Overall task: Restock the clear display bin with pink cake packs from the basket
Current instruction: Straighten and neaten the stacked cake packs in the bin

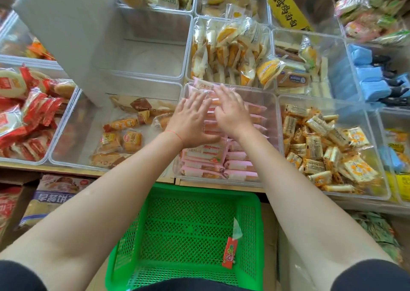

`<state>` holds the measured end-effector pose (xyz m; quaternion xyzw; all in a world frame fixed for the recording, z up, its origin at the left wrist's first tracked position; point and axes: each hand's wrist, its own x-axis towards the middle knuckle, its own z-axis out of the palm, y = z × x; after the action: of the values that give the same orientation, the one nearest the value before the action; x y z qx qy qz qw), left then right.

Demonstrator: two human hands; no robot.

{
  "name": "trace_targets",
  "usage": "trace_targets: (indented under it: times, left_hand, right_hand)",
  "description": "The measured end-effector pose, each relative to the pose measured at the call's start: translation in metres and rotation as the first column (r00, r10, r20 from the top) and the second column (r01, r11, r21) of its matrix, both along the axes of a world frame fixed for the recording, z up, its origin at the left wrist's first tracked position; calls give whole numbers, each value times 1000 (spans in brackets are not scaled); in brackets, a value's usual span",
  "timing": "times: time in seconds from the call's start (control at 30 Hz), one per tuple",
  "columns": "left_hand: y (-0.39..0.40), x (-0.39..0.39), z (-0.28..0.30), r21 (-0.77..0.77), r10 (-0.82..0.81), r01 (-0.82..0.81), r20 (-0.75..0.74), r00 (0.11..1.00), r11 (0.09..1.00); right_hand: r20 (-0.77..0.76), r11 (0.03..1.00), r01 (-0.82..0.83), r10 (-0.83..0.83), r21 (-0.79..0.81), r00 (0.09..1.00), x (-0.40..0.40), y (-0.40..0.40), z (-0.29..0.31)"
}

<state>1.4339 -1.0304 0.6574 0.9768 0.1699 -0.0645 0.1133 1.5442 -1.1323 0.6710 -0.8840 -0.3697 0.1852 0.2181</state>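
Note:
The clear display bin [274, 104] sits at the centre of the shelf and is packed with rows of pink cake packs [221, 164]. Both my hands lie flat on top of the packs in its middle. My left hand [192, 118] has its fingers spread and presses down on the stack. Beside it, my right hand [230, 111] rests palm down with fingers apart. Neither hand grips a pack. Below the shelf stands the green mesh basket [248, 213], which holds only a small red wrapper [229, 253] and a scrap of clear film.
Clear bins surround the pink one: brown bread packs [124, 133] to the left, yellow-white snack bars [326, 148] to the right, yellow cakes [233, 53] behind, red packs [24, 111] at far left. A grey panel [66, 31] leans at upper left. Cardboard boxes [55, 197] sit under the shelf.

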Motion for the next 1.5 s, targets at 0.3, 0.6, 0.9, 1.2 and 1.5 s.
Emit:
trace_targets:
  times: [0.3,0.6,0.9,1.2,1.5]
  left_hand:
    - [14,4,-21,34,-3,6,-76,997,999]
    - [17,4,-25,52,-44,46,-29,999,998]
    - [16,14,-17,143,-71,61,66,995,988]
    - [26,41,-22,46,19,-18,-23,1000,999]
    - [20,38,-25,47,49,-46,-55,997,998]
  right_hand:
    - [249,985,10,33,-172,968,14,6,-17]
    - [3,937,344,-344,-64,939,29,33,-20]
    - [107,987,141,-149,80,983,45,38,-25]
    - [-308,816,577,-539,38,784,79,32,-23]
    - [-252,901,411,-370,135,894,82,61,-21]
